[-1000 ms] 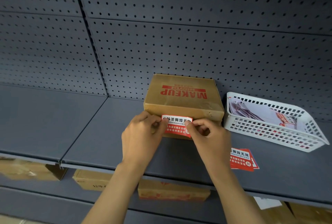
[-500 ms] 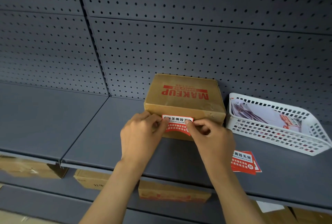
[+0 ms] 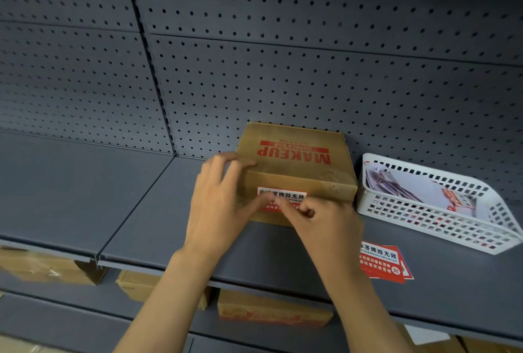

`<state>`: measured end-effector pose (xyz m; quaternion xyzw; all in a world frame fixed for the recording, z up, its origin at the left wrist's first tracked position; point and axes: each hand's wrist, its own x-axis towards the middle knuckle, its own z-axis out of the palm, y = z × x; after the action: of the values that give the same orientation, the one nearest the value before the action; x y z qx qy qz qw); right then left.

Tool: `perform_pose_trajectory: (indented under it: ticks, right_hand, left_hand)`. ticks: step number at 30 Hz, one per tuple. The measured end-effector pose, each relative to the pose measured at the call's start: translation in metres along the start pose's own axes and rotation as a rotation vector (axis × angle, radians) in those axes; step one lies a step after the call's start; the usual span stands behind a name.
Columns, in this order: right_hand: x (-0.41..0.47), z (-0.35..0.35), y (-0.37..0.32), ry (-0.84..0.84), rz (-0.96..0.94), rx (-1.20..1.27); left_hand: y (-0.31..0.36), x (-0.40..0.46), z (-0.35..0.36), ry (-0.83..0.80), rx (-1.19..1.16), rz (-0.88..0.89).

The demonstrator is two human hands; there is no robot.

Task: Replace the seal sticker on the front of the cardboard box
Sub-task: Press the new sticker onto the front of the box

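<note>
A brown cardboard box [image 3: 300, 166] printed MAKEUP sits on the grey shelf against the pegboard. A red and white seal sticker [image 3: 288, 196] lies on its front face, its lower part hidden by my fingers. My left hand [image 3: 223, 205] rests on the box's left top corner, fingers spread, thumb pressing the sticker's left part. My right hand [image 3: 325, 225] is curled below the sticker, fingertips pinched at its lower edge; whether it grips the sticker I cannot tell. A small stack of spare seal stickers [image 3: 382, 262] lies on the shelf to the right.
A white perforated plastic basket [image 3: 481, 228] with papers stands right of the box. The grey shelf [image 3: 85, 211] stretches left. Cardboard boxes [image 3: 271, 313] sit on the lower shelf beneath. The pegboard wall [image 3: 311, 69] closes the back.
My left hand has lifted from the sticker's left end onto the box's top left corner, fingers spread. My right hand has dropped slightly lower on the sticker.
</note>
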<state>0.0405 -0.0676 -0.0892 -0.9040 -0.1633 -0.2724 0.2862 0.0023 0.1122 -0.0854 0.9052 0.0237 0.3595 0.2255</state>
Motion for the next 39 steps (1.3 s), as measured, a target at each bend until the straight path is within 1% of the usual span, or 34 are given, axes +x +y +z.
perform_pose_trajectory:
  ticks: [2,6,10,12,16,19,26,33,36,39]
  right_hand:
    - [0.005,0.004,-0.005,0.004,0.003,-0.049]
    - [0.006,0.003,0.01,-0.027,0.043,-0.103]
    - [0.006,-0.01,0.026,0.041,0.109,-0.118]
    - [0.004,-0.014,0.03,0.044,0.118,-0.112]
    - [0.002,-0.012,0.024,0.022,0.039,-0.079]
    - [0.003,0.0,0.013,-0.027,0.003,-0.092]
    - [0.007,0.002,0.014,-0.058,0.004,-0.202]
    - [0.002,-0.011,0.033,-0.036,0.025,-0.191]
    - [-0.002,-0.008,0.025,-0.082,-0.008,-0.161]
    - [-0.001,0.001,0.01,-0.096,-0.049,-0.141]
  left_hand:
    - [0.0,0.003,0.003,-0.031,0.018,0.025]
    - [-0.003,0.004,0.001,-0.031,0.048,0.005]
    - [-0.007,0.006,-0.002,-0.057,0.024,-0.003]
    - [-0.01,0.007,-0.003,-0.075,-0.008,-0.012]
    - [-0.009,0.011,-0.003,-0.105,-0.047,-0.014]
    - [-0.006,0.011,0.0,-0.098,-0.011,-0.007]
    - [-0.008,0.01,0.006,-0.109,0.043,-0.023]
    - [-0.017,0.014,0.003,-0.166,0.025,0.025]
    - [-0.015,0.013,0.003,-0.152,0.046,0.041]
    - [-0.008,0.011,0.006,-0.101,0.091,0.032]
